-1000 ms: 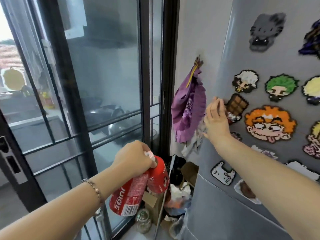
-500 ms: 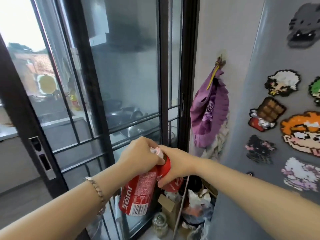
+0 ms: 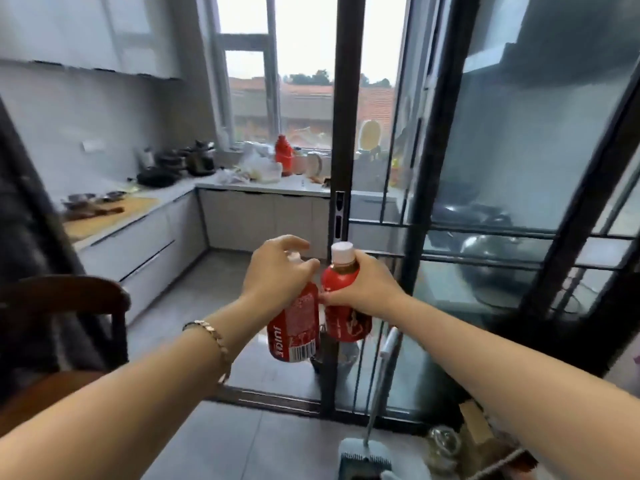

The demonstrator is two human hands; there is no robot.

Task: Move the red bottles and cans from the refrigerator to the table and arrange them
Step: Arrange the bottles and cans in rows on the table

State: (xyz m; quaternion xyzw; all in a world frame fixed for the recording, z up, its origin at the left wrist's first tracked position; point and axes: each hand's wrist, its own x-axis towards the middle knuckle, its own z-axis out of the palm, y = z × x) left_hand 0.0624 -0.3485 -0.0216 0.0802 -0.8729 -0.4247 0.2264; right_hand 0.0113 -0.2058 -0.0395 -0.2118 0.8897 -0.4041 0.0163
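Fingers first: the left hand (image 3: pixel 273 275) has its fingers (image 3: pixel 294 242) curled over the top of a red JUICE bottle (image 3: pixel 294 327). It's gripped up by the neck, so it hangs tilted with the label readable. The right hand (image 3: pixel 367 289) has its fingers (image 3: pixel 362 263) wrapped round the shoulder of a white-capped bottle (image 3: pixel 346 325), also red, held upright. The two bottles are touching, or as good as, in mid-air out in front of the person.

Progress-wise I'd call this the carry leg. Both bottles are clearly out of the fridge, but neither is set down. Neither the fridge nor the place they're meant to end up is in shot, so I can't tell what's already arranged or what's left inside. So the pick-up is done for these two, with the drop-off and lining up to go.

Counts:
- **Red bottles in hand:** two, one per hand.
- **Cans:** none that I can see.
- **Other red stuff:** one red jug (image 3: pixel 283 154) on the kitchen counter (image 3: pixel 298 183) by the window, well apart from the hands. No idea if it's part of the job.

Round the edges there's one bracelet (image 3: pixel 207 332) on the left wrist and one dark chair (image 3: pixel 69 292) off to the left. The sliding door (image 3: pixel 341 133) frame is straight ahead, and there's one broom (image 3: pixel 363 457) at the bottom.
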